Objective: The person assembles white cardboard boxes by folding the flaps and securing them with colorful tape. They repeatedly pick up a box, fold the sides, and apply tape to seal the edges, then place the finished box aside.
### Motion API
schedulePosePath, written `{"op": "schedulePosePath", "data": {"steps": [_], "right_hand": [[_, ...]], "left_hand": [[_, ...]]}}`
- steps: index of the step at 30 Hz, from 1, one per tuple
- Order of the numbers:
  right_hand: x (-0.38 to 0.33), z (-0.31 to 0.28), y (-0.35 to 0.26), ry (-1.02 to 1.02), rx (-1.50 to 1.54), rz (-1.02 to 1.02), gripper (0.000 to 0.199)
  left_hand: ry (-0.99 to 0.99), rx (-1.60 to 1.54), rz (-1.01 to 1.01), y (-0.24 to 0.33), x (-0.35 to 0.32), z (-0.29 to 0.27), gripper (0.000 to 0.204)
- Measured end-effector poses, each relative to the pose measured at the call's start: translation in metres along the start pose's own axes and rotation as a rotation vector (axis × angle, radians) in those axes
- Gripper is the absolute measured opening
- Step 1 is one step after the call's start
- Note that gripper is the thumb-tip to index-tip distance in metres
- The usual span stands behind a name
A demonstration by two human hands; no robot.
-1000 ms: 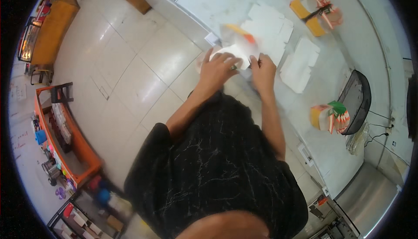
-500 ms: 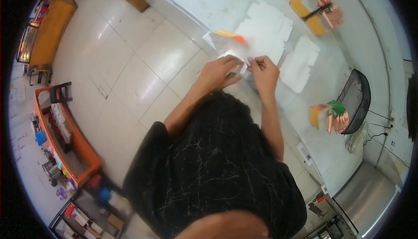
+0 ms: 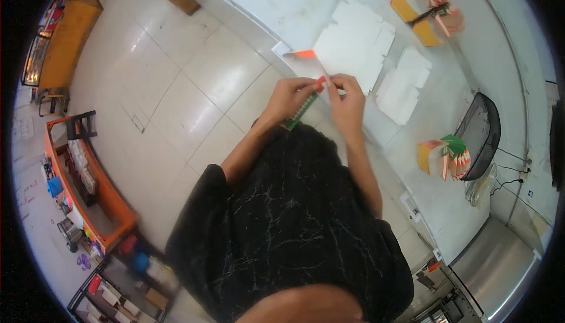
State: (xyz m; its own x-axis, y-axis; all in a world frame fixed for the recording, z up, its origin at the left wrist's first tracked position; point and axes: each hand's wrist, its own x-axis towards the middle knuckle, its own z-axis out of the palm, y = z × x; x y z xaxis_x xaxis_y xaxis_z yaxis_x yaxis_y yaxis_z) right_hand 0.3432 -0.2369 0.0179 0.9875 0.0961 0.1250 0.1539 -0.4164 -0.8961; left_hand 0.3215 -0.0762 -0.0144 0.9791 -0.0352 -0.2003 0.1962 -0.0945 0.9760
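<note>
Both hands pinch the small folded carton (image 3: 305, 104) at its orange top: left hand (image 3: 291, 96) curled around its side, right hand (image 3: 347, 96) fingertips closed on the tip. Carton runs diagonally, green end toward the body. Beyond the grip, flat white blanks (image 3: 356, 43) lie on the bench (image 3: 294, 5)

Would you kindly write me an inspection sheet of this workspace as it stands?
Surface: white worktable, bare at its near left end.
Job's things: small folded carton, green and orange, held by both hands above the table edge.
Clutter: flat white carton blanks, smaller blanks, folded cartons, black mesh basket.
Hands: left hand and right hand both pinch the carton.
Cables: thin wires beside the basket.
Surroundings: tiled floor, orange shelf.
</note>
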Motion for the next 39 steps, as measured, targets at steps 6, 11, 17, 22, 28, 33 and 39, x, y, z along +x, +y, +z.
{"op": "schedulePosePath", "data": {"steps": [6,11,17,22,28,33,39], "right_hand": [[-0.004,0.007,0.007,0.035,0.005,-0.039,0.009],[-0.007,0.007,-0.002,0.039,0.007,-0.028,0.009],[-0.015,0.022,0.011,0.107,-0.089,-0.077,0.007],[-0.019,0.023,0.018,0.073,-0.163,-0.228,0.01],[-0.036,0.028,0.015,0.076,-0.333,-0.485,0.018],[-0.033,0.011,0.019,-0.031,-0.118,-0.168,0.021],[0.007,0.012,0.001,-0.014,-0.178,-0.207,0.031]], "left_hand": [[-0.036,-0.055,-0.031,-0.003,0.0,0.002,0.024],[-0.017,-0.155,-0.075,-0.003,-0.003,0.003,0.027],[0.047,-0.218,-0.131,-0.013,-0.003,0.008,0.027],[0.022,-0.348,-0.166,-0.016,-0.007,0.006,0.03],[-0.003,-0.481,-0.102,-0.005,-0.008,-0.002,0.027],[0.061,0.008,-0.045,0.0,-0.011,0.001,0.024],[-0.091,0.231,0.126,-0.001,-0.009,0.012,0.022]]}}
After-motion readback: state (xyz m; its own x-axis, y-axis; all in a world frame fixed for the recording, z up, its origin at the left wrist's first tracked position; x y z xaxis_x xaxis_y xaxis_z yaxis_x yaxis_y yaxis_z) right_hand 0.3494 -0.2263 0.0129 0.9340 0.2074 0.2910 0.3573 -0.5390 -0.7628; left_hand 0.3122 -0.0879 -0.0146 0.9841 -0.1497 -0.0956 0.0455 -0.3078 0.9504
